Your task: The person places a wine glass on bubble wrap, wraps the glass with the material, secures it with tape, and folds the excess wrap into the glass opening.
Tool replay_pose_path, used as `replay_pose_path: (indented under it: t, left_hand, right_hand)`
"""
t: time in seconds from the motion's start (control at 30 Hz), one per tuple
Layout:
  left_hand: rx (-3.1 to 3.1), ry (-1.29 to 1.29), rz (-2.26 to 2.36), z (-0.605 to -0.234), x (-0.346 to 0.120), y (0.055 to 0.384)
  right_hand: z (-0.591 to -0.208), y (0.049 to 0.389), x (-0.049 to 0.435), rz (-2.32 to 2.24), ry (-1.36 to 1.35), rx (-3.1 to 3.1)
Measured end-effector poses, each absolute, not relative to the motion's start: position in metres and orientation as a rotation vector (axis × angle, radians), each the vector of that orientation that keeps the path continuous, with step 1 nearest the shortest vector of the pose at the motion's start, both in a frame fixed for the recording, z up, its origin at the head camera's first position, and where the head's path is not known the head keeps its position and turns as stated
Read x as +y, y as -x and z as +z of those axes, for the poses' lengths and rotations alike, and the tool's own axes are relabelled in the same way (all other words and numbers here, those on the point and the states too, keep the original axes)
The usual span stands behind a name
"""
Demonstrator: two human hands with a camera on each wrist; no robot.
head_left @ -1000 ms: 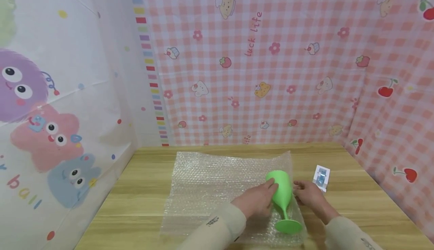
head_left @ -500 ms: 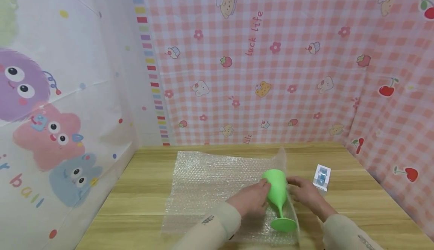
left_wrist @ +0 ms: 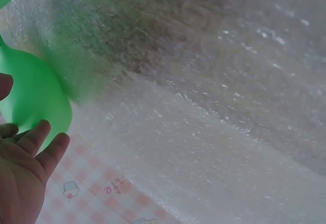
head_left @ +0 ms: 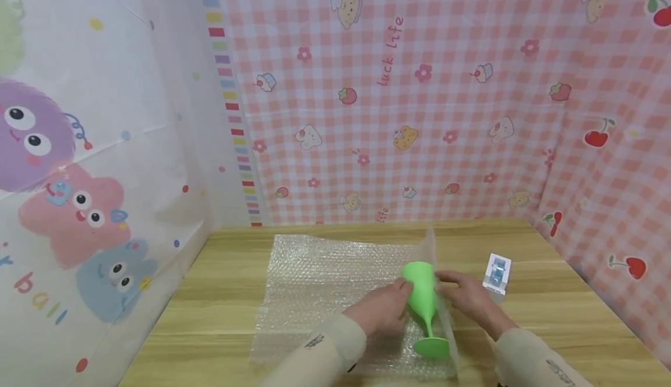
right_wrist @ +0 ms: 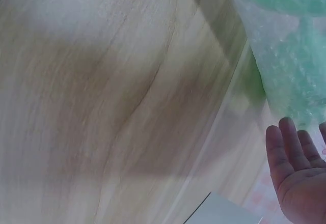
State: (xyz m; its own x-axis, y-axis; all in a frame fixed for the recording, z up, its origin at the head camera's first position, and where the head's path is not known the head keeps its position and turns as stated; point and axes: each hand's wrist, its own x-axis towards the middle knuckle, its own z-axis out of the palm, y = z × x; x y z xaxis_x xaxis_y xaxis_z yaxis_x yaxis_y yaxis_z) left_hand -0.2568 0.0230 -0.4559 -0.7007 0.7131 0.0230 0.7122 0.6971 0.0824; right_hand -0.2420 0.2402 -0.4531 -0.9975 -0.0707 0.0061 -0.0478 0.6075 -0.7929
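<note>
A green plastic goblet lies on its side on a sheet of clear bubble wrap, its foot towards the person. My left hand is at the left of the bowl, fingertips against it; in the left wrist view, the fingers look loosely extended on the green surface. To the right, my right hand touches the raised right edge of the wrap beside the goblet. In the right wrist view, its fingers are nearly straight, with the goblet showing green through the wrap. Part of each hand is cut off in its wrist view.
A small white holder with a blue part, perhaps a tape dispenser, stands to the right of the right hand on the wooden table. A pink checked cloth hangs behind, and a white printed one at left.
The goblet has shifted a little to the left, with both hands moving the same way. The right edge of the bubble wrap has risen and come leftwards against the goblet.
</note>
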Motion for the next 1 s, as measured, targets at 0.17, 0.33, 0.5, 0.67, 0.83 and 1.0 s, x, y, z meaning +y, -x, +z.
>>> replay_pose_path:
  t: [0.17, 0.33, 0.5, 0.67, 0.83, 1.0]
  left_hand:
    - [2.893, -1.195, 0.095, -0.456, 0.020, 0.256]
    - [2.880, -1.178, 0.115, -0.458, 0.018, 0.256]
    - [2.881, -1.178, 0.101, -0.459, 0.017, 0.256]
    - [2.874, -1.180, 0.104, -0.458, 0.014, 0.253]
    - [2.872, -1.152, 0.129, -0.457, 0.012, 0.253]
    - [2.879, -1.145, 0.137, -0.459, 0.011, 0.255]
  right_hand:
    - [-0.453, 0.243, 0.235, -1.357, 0.153, 2.836]
    - [-0.454, 0.242, 0.232, -1.339, 0.160, 2.858]
    - [-0.455, 0.241, 0.232, -1.331, 0.158, 2.853]
    - [-0.457, 0.240, 0.231, -1.363, 0.143, 2.811]
    - [-0.457, 0.241, 0.228, -1.380, 0.168, 2.796]
    - [-0.456, 0.242, 0.224, -1.375, 0.200, 2.820]
